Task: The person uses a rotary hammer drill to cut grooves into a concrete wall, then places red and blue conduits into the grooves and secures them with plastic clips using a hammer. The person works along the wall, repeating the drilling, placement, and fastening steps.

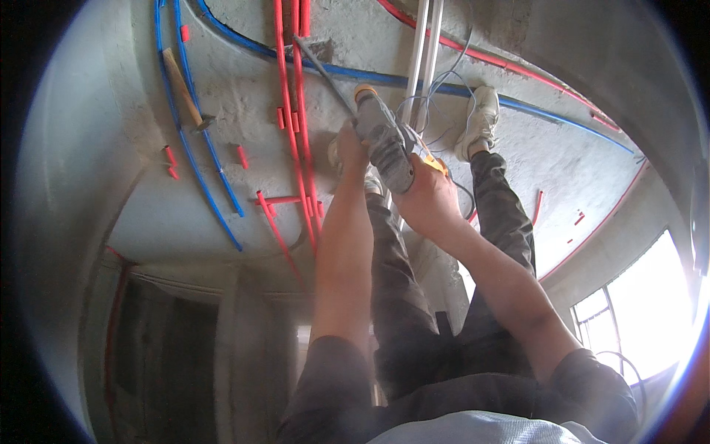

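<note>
Both hands are on a grey rotary hammer (386, 140) with an orange cap, held low over the concrete floor in front of my legs. My left hand (353, 146) is closed around the front of the tool. At the rear, my right hand (427, 196) is wrapped around the grip, near a yellow-orange part. A long steel bit (325, 74) points up and left from the tool. Its far tip reaches the floor close to the red conduits (288, 103), by a rough, broken patch (316, 50). My fingers on the far side of the tool are hidden.
Blue conduits (177, 103) run along the floor on the left, with a wooden-handled hammer (183, 89) lying across one. Short red pipe pieces (242, 157) are scattered about. White pipes (425, 59) and a loose thin cable (444, 81) lie between my shoes (484, 111).
</note>
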`<state>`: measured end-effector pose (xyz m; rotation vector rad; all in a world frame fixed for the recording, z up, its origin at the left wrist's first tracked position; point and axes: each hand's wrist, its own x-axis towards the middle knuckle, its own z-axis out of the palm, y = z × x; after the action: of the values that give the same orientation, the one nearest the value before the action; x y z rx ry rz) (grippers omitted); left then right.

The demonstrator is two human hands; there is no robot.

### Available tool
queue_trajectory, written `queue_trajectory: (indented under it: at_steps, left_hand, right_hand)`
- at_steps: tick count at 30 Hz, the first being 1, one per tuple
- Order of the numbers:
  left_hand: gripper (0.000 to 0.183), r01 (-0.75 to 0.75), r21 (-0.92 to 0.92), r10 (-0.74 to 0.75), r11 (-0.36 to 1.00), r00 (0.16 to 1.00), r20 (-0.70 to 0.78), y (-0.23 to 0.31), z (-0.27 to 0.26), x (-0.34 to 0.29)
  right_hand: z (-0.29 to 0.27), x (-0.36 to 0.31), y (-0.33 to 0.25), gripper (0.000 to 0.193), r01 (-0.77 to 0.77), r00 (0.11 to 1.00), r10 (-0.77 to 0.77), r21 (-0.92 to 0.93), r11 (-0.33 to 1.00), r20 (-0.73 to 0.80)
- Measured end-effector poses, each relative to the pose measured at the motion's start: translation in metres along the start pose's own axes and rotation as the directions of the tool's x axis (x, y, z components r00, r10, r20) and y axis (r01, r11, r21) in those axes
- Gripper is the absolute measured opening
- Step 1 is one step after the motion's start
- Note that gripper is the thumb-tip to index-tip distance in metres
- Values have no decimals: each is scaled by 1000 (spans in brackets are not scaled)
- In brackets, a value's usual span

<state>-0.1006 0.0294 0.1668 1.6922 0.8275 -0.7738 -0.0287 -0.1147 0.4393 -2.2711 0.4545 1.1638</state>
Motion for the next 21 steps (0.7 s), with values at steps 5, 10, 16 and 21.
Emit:
queue_trajectory:
  at_steps: [5,10,16,21]
  left_hand:
    - [56,-76,406,106,911,993,-52,17,2,-9]
    - [52,-182,375,222,909,973,-65,21,0,-12]
    - [51,-18,457,54,889,996,-67,38,3,-17]
    - [46,-54,434,109,899,988,-104,41,2,-25]
  right_hand:
    - [-8,6,6,38,-34,999,34,21,999,-4]
    - [-7,12,6,38,-37,998,36,12,999,45]
    - [-10,16,13,36,-48,999,48,10,999,2]
    - [-10,14,20,36,-2,1000,2,61,998,-8]
